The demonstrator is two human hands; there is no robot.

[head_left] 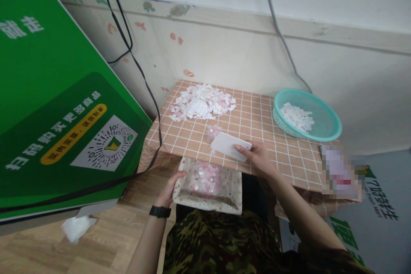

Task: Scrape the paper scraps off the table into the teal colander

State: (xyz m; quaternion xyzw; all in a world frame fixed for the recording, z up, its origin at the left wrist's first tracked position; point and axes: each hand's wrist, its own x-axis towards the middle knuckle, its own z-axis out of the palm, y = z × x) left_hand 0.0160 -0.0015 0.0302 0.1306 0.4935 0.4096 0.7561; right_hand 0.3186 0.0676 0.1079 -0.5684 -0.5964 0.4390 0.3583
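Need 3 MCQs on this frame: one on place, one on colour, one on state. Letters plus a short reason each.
1. Where is the big pile of paper scraps?
A. far end of the checked table
B. in the basket
C. on the floor

2. What colour is the round basket?
A. red
B. teal
C. black

3. What is the right hand doing?
A. hanging free
B. gripping a cable
C. holding a white card scraper flat on the table

Answers:
1. A, the pile lies near the wall edge of the tabletop.
2. B, its rim and mesh are teal.
3. C, the fingers pinch the scraper while the left hand holds a fabric bin below the table edge.
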